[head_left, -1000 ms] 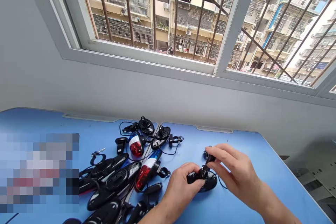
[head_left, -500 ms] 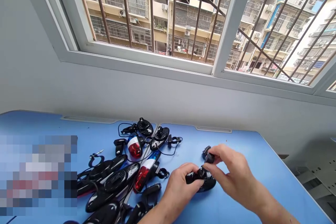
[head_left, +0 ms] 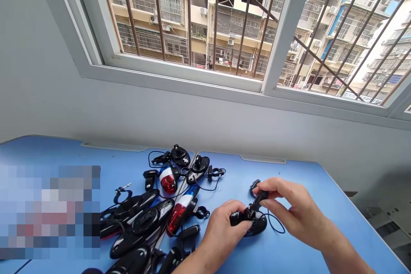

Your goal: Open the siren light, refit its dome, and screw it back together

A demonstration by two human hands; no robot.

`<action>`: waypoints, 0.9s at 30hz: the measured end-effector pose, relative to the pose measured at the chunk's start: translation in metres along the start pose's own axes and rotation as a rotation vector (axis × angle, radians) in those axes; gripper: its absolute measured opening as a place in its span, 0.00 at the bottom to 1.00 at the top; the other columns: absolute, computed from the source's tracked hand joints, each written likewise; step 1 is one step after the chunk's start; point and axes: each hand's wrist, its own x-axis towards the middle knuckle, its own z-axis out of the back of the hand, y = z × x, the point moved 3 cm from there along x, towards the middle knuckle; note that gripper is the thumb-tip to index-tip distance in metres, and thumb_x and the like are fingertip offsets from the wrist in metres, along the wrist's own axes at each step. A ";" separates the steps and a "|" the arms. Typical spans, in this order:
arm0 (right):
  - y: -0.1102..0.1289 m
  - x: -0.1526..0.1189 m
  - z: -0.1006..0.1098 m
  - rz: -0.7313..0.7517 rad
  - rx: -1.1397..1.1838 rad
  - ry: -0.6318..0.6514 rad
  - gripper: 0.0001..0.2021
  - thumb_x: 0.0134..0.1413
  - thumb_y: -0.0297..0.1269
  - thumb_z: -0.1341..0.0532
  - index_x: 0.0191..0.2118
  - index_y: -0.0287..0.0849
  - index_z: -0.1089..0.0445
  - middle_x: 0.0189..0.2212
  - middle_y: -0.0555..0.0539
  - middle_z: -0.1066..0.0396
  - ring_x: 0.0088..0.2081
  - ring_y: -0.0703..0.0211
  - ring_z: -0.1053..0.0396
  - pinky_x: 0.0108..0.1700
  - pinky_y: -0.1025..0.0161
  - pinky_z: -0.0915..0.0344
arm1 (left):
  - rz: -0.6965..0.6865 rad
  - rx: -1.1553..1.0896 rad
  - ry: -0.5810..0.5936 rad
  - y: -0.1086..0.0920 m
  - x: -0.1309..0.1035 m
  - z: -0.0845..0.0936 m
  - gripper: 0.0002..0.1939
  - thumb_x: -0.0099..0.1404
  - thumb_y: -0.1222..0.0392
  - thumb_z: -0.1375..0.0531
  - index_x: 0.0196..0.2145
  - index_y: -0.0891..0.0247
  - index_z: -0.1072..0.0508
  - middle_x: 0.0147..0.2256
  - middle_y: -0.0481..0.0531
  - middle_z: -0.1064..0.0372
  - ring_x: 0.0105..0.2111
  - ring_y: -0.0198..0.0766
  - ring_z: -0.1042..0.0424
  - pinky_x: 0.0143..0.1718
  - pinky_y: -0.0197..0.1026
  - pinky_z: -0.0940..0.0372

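Note:
My left hand (head_left: 224, 224) pinches a glossy black oval bike siren light (head_left: 259, 227) against the blue table, thumb and forefinger near the mount on its upturned back. Between the thumb and fingers of my right hand (head_left: 290, 205) is a small black plastic part (head_left: 261, 197), slanting down to that mount. Whether the two are joined, I cannot tell. A thin black cable (head_left: 280, 229) loops out below my right hand. Just behind my right fingertips lies another small black piece (head_left: 254, 187), partly hidden.
Several siren lights lie heaped left of my hands, among them a red, white and blue one (head_left: 181, 209) and a black one (head_left: 143, 224), with cables and a ring clamp (head_left: 202, 212). A blurred patch (head_left: 48, 214) covers the far left. A wall (head_left: 192, 115) and barred window stand behind.
My right hand has tilted the small black part, which now slants more to the right. The cable loop has come into view. My left hand still grips the siren light; the whole view has shifted slightly.

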 end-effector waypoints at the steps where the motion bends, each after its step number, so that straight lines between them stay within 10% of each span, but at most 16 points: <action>1: 0.000 0.001 -0.003 0.005 -0.035 -0.035 0.06 0.63 0.30 0.46 0.45 0.43 0.37 0.33 0.47 0.30 0.33 0.59 0.31 0.35 0.62 0.31 | -0.007 0.007 -0.002 0.000 0.000 0.000 0.06 0.49 0.64 0.44 0.25 0.61 0.27 0.29 0.48 0.29 0.34 0.41 0.31 0.38 0.37 0.40; 8: 0.004 0.001 -0.018 0.140 -0.199 -0.244 0.10 0.63 0.30 0.45 0.49 0.42 0.39 0.29 0.48 0.32 0.27 0.60 0.35 0.28 0.63 0.34 | -0.035 0.005 -0.009 0.001 0.002 -0.001 0.06 0.49 0.63 0.43 0.26 0.61 0.27 0.30 0.48 0.29 0.34 0.41 0.32 0.38 0.37 0.39; 15: 0.002 -0.001 0.001 0.051 0.052 0.073 0.16 0.63 0.27 0.48 0.54 0.46 0.39 0.49 0.43 0.32 0.49 0.55 0.34 0.44 0.59 0.30 | -0.030 0.006 -0.008 -0.002 0.002 0.001 0.06 0.49 0.63 0.43 0.26 0.61 0.26 0.28 0.47 0.29 0.33 0.41 0.31 0.36 0.36 0.38; 27: 0.006 -0.002 -0.019 0.088 -0.144 -0.153 0.07 0.62 0.27 0.47 0.45 0.42 0.41 0.31 0.47 0.32 0.30 0.59 0.33 0.33 0.61 0.31 | -0.083 0.030 0.003 0.000 0.000 -0.002 0.06 0.51 0.65 0.43 0.27 0.61 0.26 0.31 0.48 0.28 0.34 0.40 0.31 0.38 0.37 0.38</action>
